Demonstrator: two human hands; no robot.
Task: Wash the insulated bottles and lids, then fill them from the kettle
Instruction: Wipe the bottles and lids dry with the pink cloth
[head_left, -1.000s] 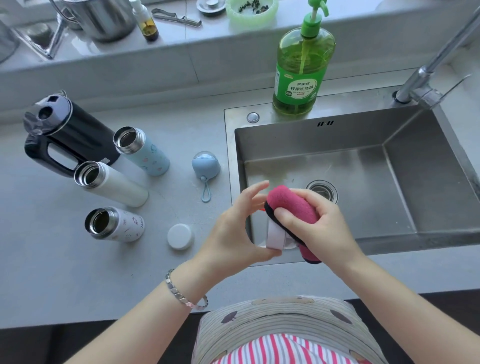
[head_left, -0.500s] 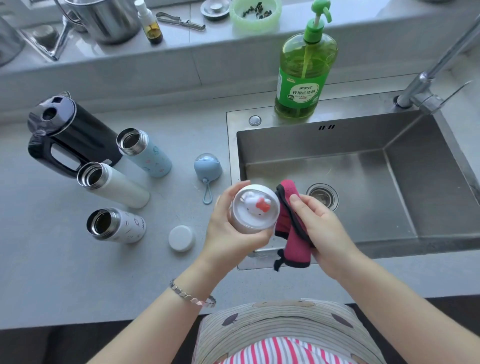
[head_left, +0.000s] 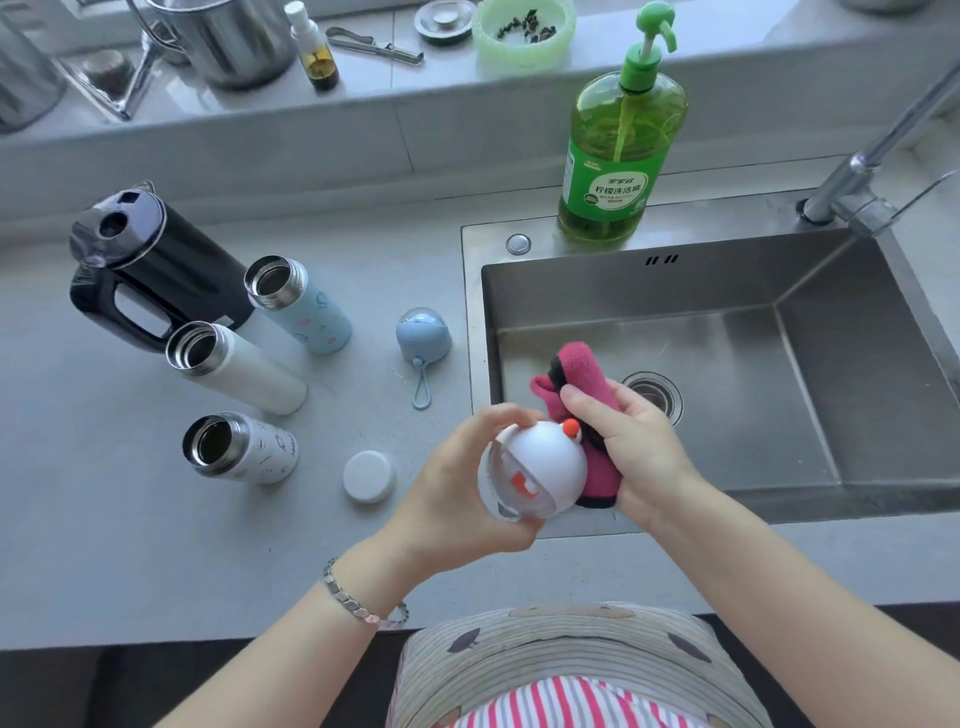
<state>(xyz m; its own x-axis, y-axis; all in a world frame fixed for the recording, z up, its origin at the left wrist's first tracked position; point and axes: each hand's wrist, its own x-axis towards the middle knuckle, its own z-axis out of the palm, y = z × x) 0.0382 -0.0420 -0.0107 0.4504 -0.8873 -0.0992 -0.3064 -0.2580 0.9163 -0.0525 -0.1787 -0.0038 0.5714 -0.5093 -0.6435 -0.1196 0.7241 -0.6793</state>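
Since 0.5 s ago, white dome lid (head_left: 540, 470) is tilted rightward; clamped in left hand (head_left: 457, 493). Pink cloth (head_left: 584, 410) is gripped by right hand (head_left: 628, 447), touching lid.

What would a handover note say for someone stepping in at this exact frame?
Left hand: holds the white dome lid at the sink's front edge.
Right hand: presses the pink cloth against that lid.
On the counter: three open bottles, black kettle, blue lid, flat white lid.
Done: cannot tell what has been washed.
Left: finish this lid, any unwashed pieces, fill from the kettle.
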